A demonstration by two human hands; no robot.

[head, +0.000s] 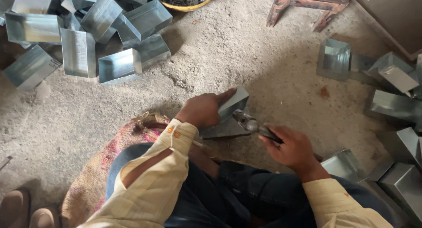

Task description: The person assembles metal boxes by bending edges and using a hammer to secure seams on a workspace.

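Note:
My left hand (203, 109) grips a small open sheet-metal box (233, 104) and holds it down on a flat grey metal plate (224, 130) on the floor. My right hand (291, 148) is closed around the handle of a hammer (249, 122), whose dark head lies against the box's right side. I sit on a patterned sack (118, 144), with my knees in dark trousers below the hands.
A heap of shiny metal boxes (83, 43) lies at the top left, with more boxes (391, 100) down the right side. A yellow-rimmed basin (184, 7) and a rusty metal stool (303, 3) stand at the top. Two shoes (26, 210) rest at the bottom left.

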